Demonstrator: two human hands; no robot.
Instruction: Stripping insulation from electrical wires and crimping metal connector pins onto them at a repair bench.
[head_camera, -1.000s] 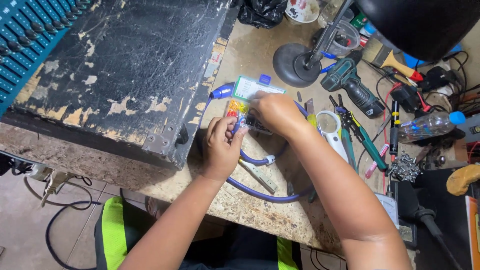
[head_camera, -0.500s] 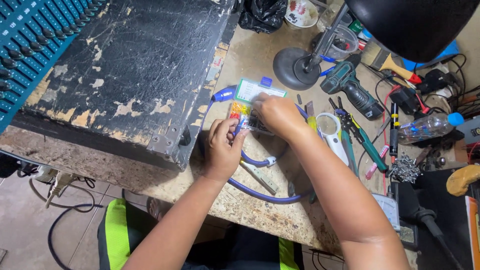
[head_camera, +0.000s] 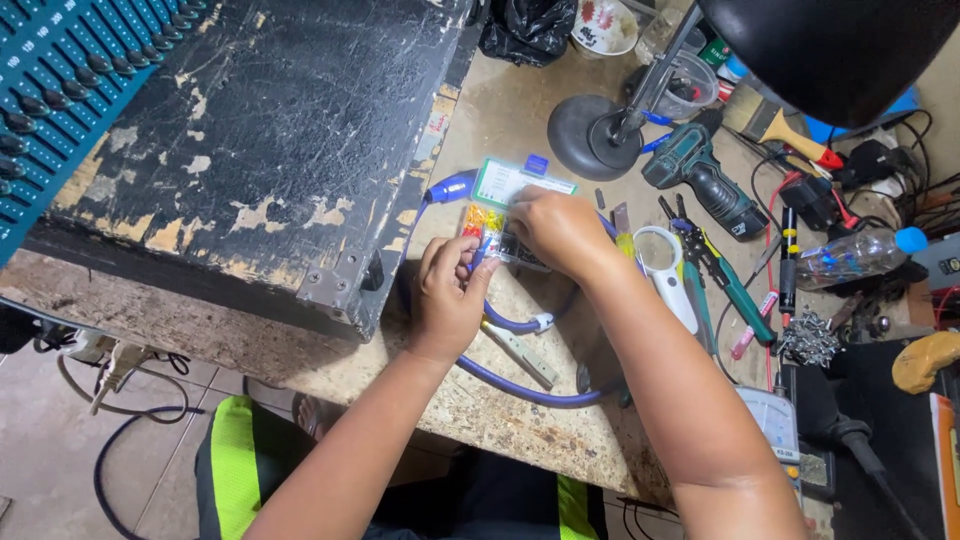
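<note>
My left hand (head_camera: 446, 292) grips the near end of a small clear plastic box (head_camera: 490, 232) filled with small yellow, red and dark parts. My right hand (head_camera: 562, 230) rests over the box's right side, fingers curled on it and hiding much of it. A white and green card (head_camera: 508, 180) lies just beyond the box. A blue cable (head_camera: 520, 384) loops on the worn workbench (head_camera: 500, 420) under and around both hands, its blue plug (head_camera: 450, 186) near the card.
A big scuffed black case (head_camera: 290, 130) fills the left. A desk lamp base (head_camera: 590, 136) stands behind. To the right lie a cordless drill (head_camera: 702, 180), magnifier (head_camera: 662, 250), pliers (head_camera: 730, 280), a plastic bottle (head_camera: 850, 256), screws (head_camera: 806, 338) and a meter (head_camera: 772, 420).
Both hands stay on the small parts box with only slight finger shifts. The view has drifted a little.
</note>
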